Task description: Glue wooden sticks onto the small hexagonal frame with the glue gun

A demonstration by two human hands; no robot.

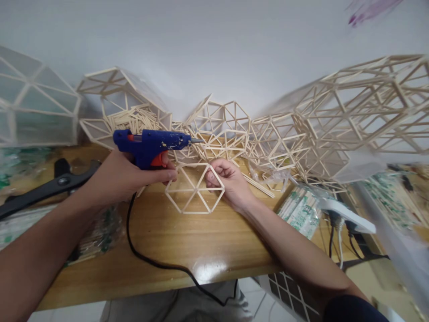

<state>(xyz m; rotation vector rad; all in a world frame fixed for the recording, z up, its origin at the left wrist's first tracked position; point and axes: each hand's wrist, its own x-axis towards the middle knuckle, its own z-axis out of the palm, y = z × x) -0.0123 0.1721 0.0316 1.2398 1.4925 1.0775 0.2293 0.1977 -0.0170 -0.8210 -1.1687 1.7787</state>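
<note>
My left hand (134, 174) is closed round the handle of a blue hot glue gun (161, 139) with a red trigger, its metal nozzle pointing right. The thumb and a fingertip of that hand also touch the upper left of a hexagonal stick frame (195, 190). This flat frame is made of thin wooden sticks, with spokes meeting at the middle. On its upper right corner, my right hand (229, 181) pinches the sticks between thumb and fingers. The frame is held up over the wooden table (161, 237). From the glue gun a black cord (161, 264) runs down past the table edge.
Behind the hands stand several stick lattices (228, 118), with a large one (362, 103) at right. Loose sticks (134, 120) fill a hexagonal box at back left. Packaged sticks (300, 210) and a white power strip (348, 215) lie right. A black clamp-like tool (63, 181) is left.
</note>
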